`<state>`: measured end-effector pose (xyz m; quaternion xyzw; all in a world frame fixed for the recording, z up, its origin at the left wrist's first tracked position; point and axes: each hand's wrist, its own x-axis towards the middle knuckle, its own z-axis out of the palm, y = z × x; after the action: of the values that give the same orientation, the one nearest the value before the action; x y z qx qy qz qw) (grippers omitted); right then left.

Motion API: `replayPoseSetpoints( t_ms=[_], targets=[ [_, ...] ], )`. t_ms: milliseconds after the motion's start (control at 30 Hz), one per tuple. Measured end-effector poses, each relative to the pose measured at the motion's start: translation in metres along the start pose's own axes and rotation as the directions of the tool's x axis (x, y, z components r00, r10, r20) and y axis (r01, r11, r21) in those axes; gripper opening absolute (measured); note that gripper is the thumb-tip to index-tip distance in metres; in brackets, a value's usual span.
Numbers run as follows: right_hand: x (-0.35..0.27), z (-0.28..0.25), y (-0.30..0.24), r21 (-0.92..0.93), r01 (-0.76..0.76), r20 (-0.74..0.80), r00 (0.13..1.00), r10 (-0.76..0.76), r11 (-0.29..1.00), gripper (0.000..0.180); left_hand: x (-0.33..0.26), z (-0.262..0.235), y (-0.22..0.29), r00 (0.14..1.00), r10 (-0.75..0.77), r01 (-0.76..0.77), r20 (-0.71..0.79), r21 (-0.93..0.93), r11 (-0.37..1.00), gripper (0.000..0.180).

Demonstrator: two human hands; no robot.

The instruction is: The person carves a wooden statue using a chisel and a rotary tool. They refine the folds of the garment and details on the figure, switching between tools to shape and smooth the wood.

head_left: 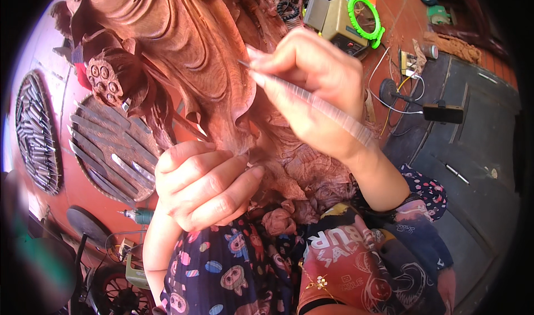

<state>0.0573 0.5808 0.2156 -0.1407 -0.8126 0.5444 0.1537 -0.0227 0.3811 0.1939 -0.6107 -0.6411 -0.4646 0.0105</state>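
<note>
A large reddish-brown wood carving (189,42) with draped robe folds lies tilted in front of me, reaching down toward my lap. On its left side stands a carved lotus pod (105,81) among curled leaves. My right hand (314,78) pinches a slender tool (322,104); its dark tip is at the robe's right edge, and its pale shaft, smeared by motion, runs back past the wrist. My left hand (206,187) is closed against the carving's lower folds, fingers curled round that part; its thumb is mostly hidden.
Left on the red tiled floor are a round tray (146,180) of flat files and a basket (55,173) packed with dark chisels. A green-rimmed magnifier (380,30) stands by a box-shaped device (342,25). A phone (443,113) on a stand sits right, near cables.
</note>
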Motion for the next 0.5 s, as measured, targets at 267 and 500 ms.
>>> replayPoseSetpoints(
  t_ms=[267,500],
  targets=[
    [-0.007,0.006,-0.002,-0.014,0.006,-0.049,0.999,-0.007,1.000,0.009,0.001,0.003,-0.001,0.998,0.014,-0.014,-0.060,0.011,1.000,0.021],
    [-0.009,0.010,-0.002,0.009,-0.015,-0.129,0.991,0.016,1.000,0.009,-0.001,0.007,-0.006,0.995,0.057,-0.057,-0.078,-0.005,0.998,0.017]
  ],
)
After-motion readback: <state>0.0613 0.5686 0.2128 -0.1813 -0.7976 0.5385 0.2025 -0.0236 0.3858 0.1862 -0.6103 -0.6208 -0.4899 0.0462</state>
